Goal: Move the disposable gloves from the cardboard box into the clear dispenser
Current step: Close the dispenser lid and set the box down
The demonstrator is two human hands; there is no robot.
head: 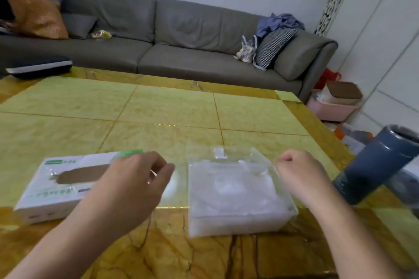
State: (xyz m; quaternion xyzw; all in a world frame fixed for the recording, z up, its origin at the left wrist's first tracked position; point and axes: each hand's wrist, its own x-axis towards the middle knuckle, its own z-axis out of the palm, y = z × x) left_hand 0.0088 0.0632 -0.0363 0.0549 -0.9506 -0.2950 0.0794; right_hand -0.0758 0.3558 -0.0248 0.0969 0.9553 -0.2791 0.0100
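The white cardboard box (56,184) with green print lies flat at the table's near left, and its long top opening shows brown inside. The clear dispenser (238,192) stands to its right, filled with a whitish stack of disposable gloves (229,217) under a clear top with a round opening. My left hand (131,186) hovers over the box's right end, fingers curled toward the thumb, and I see nothing plainly held in it. My right hand (299,170) is curled in a loose fist just right of the dispenser's far right corner, holding nothing visible.
A dark blue tumbler (376,165) stands close to my right forearm. The yellow marble table (158,111) stretches ahead to a grey sofa (181,36). A dark flat case (38,68) lies at the table's far left corner. A pink bin (333,108) sits on the floor at right.
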